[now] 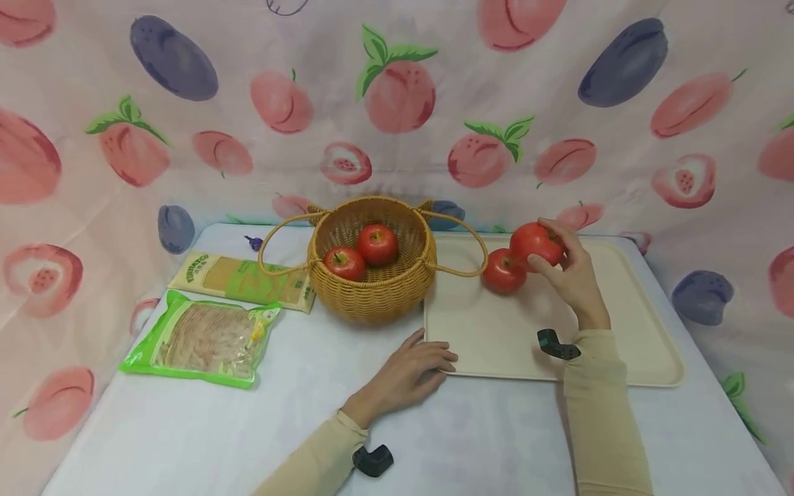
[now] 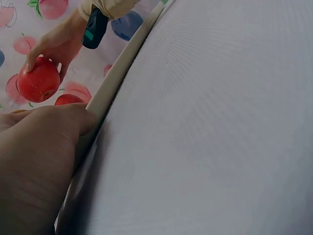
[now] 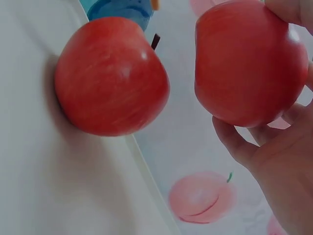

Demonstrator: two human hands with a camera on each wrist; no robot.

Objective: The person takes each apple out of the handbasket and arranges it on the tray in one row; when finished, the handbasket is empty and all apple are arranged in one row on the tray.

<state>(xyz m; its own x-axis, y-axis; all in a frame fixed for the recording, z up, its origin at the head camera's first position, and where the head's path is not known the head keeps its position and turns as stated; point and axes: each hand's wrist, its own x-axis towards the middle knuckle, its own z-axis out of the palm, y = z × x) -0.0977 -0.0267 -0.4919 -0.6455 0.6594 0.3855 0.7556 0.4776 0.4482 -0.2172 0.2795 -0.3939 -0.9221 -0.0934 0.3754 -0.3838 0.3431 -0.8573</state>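
An apple [image 1: 529, 242] sits between thumb and fingers — right grip [image 1: 573, 275] pinching it; left grip [image 1: 406, 372] spread at tray [image 1: 496, 337].

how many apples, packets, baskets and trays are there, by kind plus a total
apples: 4 (2 in the basket, 1 on the tray, 1 in the right hand)
packets: 2
baskets: 1
trays: 1
total: 8

Left hand [image 1: 403, 373]: low, palm down, fingers spread | right hand [image 1: 578, 279]: raised, thumb and fingers gripping
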